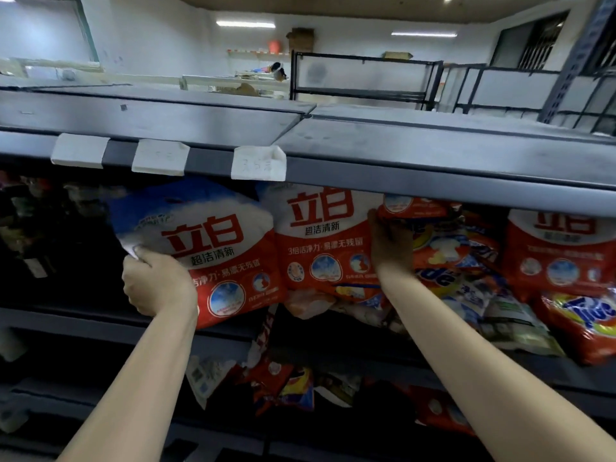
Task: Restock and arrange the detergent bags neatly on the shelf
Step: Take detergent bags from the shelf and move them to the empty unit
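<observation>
Head view: you're facing a dark grey metal shelf unit (pixel 433 181), its top board bare and dusty, with three blank-looking white price tags (pixel 258 163) clipped on its front lip. Your left hand (pixel 156 285) is gripping the lower left edge of a red-white-blue detergent bag (pixel 213 248), fingers wrapped behind it, thumb on the front; the bag is tilting and sitting at the left end of the row under the top board. Your right hand (pixel 391 241) is reaching in at the right edge of a second matching bag (pixel 326 235), which is standing upright just beside the first; fingers are going into the gap between it and a jumble of orange Tide bags (pixel 436 278), so I cannot tell whether it's grasping anything. Further right, a third red bag (pixel 556 248) is standing behind another Tide bag (pixel 586 325) that is lying slumped at the shelf edge. Left of the first bag, the bay is sitting dark, contents unclear. On the lower shelf (pixel 333 415), small packets (pixel 293 388) are lying in a loose heap. Behind the unit, the room is showing white walls, ceiling strip lights (pixel 246 24), an empty black rack (pixel 363 78), cardboard boxes (pixel 301 38) up high and a barred window (pixel 536 45) at right.
</observation>
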### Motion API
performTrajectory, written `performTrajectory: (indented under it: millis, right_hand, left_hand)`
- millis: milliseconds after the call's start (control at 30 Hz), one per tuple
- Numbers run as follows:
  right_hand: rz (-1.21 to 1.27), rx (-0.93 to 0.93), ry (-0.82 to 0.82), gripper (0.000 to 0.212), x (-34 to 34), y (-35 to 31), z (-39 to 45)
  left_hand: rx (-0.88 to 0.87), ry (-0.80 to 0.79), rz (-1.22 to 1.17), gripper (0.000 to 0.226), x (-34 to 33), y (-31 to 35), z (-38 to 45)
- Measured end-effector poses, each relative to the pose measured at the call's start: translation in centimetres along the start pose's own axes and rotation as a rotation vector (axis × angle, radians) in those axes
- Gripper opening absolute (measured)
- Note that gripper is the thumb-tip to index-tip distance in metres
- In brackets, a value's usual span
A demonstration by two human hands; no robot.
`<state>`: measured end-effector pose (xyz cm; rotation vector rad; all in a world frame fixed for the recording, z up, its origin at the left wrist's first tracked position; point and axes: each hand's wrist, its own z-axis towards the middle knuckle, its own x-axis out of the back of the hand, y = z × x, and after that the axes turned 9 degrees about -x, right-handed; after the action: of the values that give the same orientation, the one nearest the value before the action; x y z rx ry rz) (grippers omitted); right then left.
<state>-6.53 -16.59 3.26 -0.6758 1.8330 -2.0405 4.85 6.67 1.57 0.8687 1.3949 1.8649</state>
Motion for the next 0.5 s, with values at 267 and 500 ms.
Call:
performTrajectory:
  millis: [267,500]
  right_hand:
    - [0.138,-0.086,0.26,0.04,7.4,1.5,-6.0]
    - [0.108,-0.126,0.508,0.038,12.3,3.0,-14.0]
  left_hand:
    - [-0.038,-0.227,-0.088,0.041,0.6,0.8,-4.3]
    - [-0.071,-0.518,-0.15,0.04,2.0,1.2,-8.7]
